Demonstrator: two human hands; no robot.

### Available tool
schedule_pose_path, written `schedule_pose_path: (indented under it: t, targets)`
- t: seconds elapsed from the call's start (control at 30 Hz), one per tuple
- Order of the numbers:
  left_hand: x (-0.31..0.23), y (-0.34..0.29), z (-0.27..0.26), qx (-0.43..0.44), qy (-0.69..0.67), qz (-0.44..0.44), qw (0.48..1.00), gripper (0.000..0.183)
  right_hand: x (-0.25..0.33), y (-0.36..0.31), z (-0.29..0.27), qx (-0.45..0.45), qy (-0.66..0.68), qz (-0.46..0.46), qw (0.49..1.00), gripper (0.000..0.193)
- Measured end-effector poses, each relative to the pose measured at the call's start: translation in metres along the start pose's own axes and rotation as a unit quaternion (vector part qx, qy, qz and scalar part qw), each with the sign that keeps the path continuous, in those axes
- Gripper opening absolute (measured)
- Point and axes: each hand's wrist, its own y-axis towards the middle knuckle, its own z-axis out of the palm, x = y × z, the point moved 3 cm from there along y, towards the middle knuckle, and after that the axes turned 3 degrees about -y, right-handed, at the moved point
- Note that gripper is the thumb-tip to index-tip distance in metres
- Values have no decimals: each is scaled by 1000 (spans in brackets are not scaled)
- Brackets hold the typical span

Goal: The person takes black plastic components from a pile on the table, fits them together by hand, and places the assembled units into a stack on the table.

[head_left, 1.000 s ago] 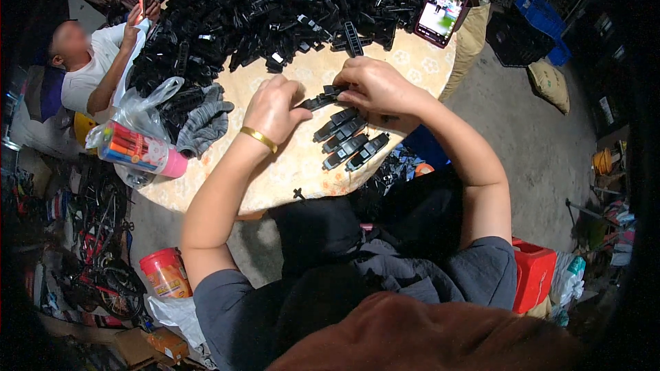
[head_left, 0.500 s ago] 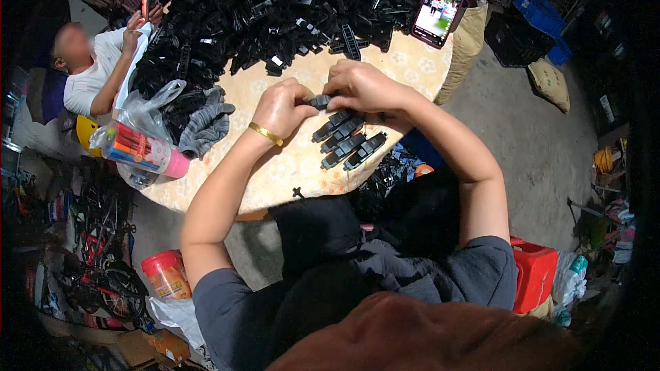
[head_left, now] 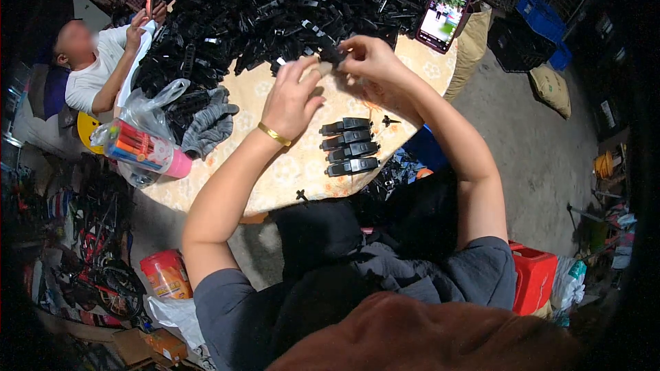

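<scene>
Both hands are over the far middle of the table, at the near edge of a large heap of black plastic parts (head_left: 275, 7). My right hand (head_left: 375, 60) pinches a black plastic part (head_left: 333, 56) between thumb and fingers at the heap's edge. Close beside it, my left hand (head_left: 294, 99) has its thumb apart from its slightly blurred fingers and shows nothing in its grasp. Nearer to me, several black clip-like plastic pieces (head_left: 350, 145) lie side by side in a neat row. Small black cross-shaped bits (head_left: 390, 121) lie on the patterned tablecloth (head_left: 275, 182).
A phone (head_left: 443, 17) playing video leans at the table's right edge. On the left are a grey glove (head_left: 206, 127), a clear bag (head_left: 152, 106) and a pink-based container of pens (head_left: 148, 151). Across that side, a person (head_left: 93, 62) holds a phone. A red container (head_left: 533, 275) stands on the floor.
Both hands have moved away from me toward the heap. The black pieces, formerly slanted in pairs, now lie in one straight row. My right hand now has a part at the heap.
</scene>
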Motion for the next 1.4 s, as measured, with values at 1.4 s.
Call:
schedule_pose_path:
  t: [1.4]
  targets:
    - [38, -13, 6, 74, -78, -198, 974, 27, 41, -19, 5, 59, -234, -289, 926, 26]
